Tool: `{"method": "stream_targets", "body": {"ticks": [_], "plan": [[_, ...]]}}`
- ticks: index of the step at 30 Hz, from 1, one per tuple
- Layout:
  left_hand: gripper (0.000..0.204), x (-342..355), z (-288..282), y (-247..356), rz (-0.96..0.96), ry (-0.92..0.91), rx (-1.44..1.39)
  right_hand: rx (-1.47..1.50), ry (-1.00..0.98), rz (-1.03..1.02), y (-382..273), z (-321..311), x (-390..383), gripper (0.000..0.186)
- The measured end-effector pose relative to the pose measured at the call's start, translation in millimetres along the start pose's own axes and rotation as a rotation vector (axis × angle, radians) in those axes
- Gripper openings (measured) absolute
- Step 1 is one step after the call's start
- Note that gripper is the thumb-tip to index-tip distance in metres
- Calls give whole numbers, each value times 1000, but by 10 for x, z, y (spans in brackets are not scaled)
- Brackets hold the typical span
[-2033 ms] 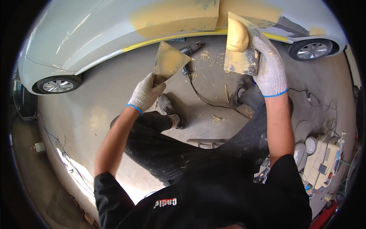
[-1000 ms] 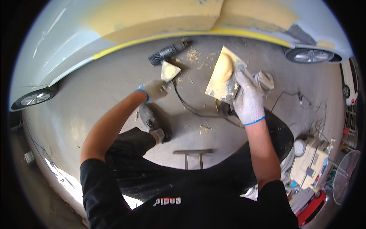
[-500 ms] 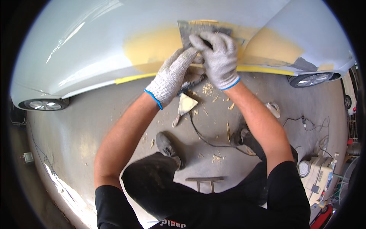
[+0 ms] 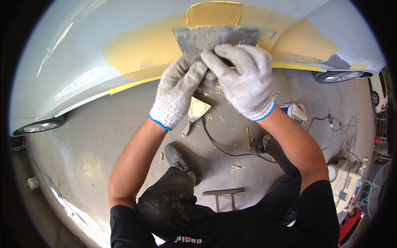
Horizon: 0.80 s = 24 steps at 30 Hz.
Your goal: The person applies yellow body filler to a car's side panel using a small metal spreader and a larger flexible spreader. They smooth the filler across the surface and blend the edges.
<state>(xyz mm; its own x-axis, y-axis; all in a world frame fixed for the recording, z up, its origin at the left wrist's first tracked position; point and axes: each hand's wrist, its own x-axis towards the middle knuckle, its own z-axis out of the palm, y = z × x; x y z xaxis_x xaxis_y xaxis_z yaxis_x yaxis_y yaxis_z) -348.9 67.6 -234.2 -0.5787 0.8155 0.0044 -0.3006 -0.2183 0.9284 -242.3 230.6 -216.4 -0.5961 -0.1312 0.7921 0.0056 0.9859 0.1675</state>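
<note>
Now the silver car [image 4: 87,49] fills the far side, its flank coated tan in the middle; the right hand [image 4: 245,81] and left hand [image 4: 175,93], both gloved, pinch the wide metal blade [image 4: 211,41] together, whereas earlier the right hand alone bore it; the blade is at that tan coating [image 4: 140,49], its far edge meeting a smooth band of yellow filler [image 4: 214,14], only a sliver a moment ago; the triangular scraper [image 4: 199,109], formerly in the left hand, lies nearer, on the floor [image 4: 103,136].
</note>
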Motion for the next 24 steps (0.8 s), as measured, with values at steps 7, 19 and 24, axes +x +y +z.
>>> {"method": "stream_targets", "body": {"ticks": [7, 19, 24], "plan": [[23, 130, -10, -122, -166, 149, -88, -82, -55, -20, 83, 293, -16, 45], [26, 315, 611, 348, -146, 15, 42, -132, -65, -28, 607, -375, 179, 44], [23, 459, 707, -232, -344, 214, -136, -87, -78, -26, 736, 0, -350, 45]]}}
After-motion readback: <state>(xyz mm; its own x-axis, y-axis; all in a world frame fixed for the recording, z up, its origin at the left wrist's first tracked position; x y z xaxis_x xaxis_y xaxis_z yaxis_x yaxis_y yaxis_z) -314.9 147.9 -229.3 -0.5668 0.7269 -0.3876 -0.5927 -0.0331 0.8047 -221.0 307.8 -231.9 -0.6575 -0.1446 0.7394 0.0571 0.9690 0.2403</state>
